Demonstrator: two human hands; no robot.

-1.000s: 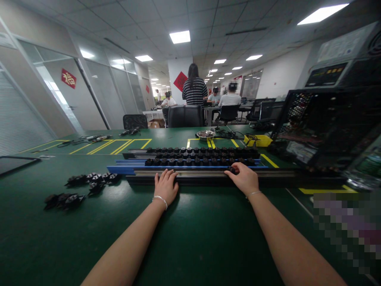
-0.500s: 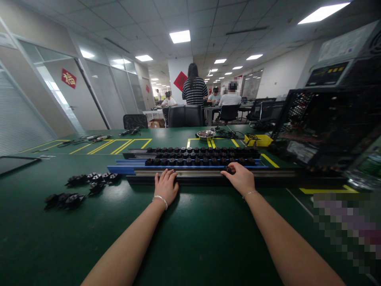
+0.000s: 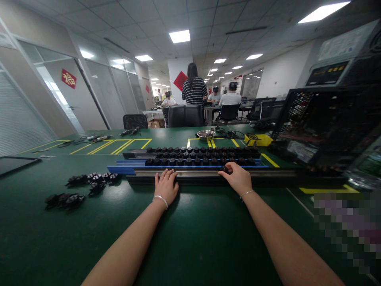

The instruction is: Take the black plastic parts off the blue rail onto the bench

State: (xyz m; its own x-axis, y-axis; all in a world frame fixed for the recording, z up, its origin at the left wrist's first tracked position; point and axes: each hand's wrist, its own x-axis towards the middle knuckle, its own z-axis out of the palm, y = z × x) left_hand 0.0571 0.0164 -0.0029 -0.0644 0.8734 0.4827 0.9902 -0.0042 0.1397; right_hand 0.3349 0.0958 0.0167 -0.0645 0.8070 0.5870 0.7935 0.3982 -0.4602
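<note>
My left hand (image 3: pixel 166 186) lies on the near black metal rail (image 3: pixel 196 180), its fingers stretched over the top edge. On the same rail, further right, my right hand (image 3: pixel 238 178) pinches a small black module (image 3: pixel 225 169) between thumb and fingers, at the rail's channel. The fingers partly cover this module. Behind are more rails, some with blue sides (image 3: pixel 122 169), carrying rows of similar black modules (image 3: pixel 189 161). To the left of my left hand, loose black parts (image 3: pixel 97 186) lie in clusters on the green table.
A metal bowl (image 3: pixel 205 135) and a yellow tray (image 3: pixel 258 140) stand behind the rails. An open computer case (image 3: pixel 324 127) is at the right, near a clear plastic bottle (image 3: pixel 366 171). Cables and a dark flat frame (image 3: pixel 18 163) lie on the table (image 3: pixel 190 246). Several people are further back.
My right hand has shifted slightly left along the near rail, with the black module still in its fingers. My left hand has stayed in place.
</note>
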